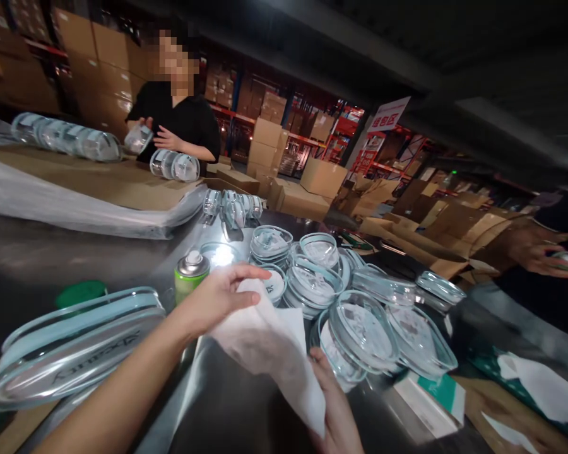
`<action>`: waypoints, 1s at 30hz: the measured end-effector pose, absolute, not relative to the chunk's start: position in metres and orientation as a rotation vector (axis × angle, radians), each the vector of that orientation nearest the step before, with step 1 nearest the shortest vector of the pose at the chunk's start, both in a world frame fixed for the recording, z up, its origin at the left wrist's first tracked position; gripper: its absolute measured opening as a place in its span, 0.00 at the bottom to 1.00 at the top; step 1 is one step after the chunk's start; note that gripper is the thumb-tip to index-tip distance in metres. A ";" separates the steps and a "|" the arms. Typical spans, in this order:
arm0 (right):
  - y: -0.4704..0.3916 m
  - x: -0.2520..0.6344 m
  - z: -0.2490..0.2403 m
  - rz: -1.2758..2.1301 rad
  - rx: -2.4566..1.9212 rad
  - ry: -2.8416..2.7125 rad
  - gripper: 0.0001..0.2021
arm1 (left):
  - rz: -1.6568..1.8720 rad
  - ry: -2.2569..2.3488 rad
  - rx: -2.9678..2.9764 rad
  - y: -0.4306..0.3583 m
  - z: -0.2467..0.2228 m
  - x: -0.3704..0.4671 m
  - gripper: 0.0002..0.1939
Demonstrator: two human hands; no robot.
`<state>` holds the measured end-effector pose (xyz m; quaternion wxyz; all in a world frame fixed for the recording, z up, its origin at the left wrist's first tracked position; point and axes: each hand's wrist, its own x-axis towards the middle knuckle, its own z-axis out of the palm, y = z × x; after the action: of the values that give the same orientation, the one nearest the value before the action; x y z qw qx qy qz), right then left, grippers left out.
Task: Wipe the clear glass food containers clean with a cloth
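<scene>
A white wipe (265, 340), cloth or paper, hangs between my two hands over the dark table. My left hand (222, 293) pinches its upper edge between thumb and fingers. At the lower right edge, my right hand (336, 403) grips the same wipe, its fingers partly hidden behind it. Just beyond stand stacked glass food containers (312, 280) with papers inside. A green spray can (189, 274) with a white nozzle is upright behind my left wrist. Left of my forearm lies a large oval glass dish (80, 347) with dark lettering.
Across the table (137, 252), a person (175, 120) in black handles a glass container beside rows of others on cardboard (99, 180). Another person's hand (544, 258) holds a container at right. A white-and-green box (430, 403) and white cloth (544, 384) lie near right. Cartons (312, 183) stand behind.
</scene>
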<state>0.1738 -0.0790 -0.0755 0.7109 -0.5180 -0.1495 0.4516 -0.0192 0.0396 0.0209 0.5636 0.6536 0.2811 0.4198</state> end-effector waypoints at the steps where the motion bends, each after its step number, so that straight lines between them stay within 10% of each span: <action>1: -0.081 0.178 -0.071 0.940 -1.154 -0.341 0.22 | 1.010 0.676 1.577 0.041 0.021 -0.020 0.17; 10: -0.110 0.219 -0.059 -0.142 -1.185 -0.689 0.11 | 1.042 0.495 1.761 0.030 0.011 -0.004 0.24; 21: -0.114 0.223 -0.047 0.258 -1.083 -0.677 0.14 | 1.397 0.540 1.397 0.018 0.013 0.009 0.05; 30: -0.119 0.226 -0.048 -0.079 -1.230 -0.722 0.19 | 1.594 0.466 1.737 0.015 0.014 0.007 0.16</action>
<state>0.2264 -0.1186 -0.0478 0.7557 -0.5639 -0.3310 -0.0364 0.0070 0.0153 0.0136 0.3608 0.6740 0.1807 0.6187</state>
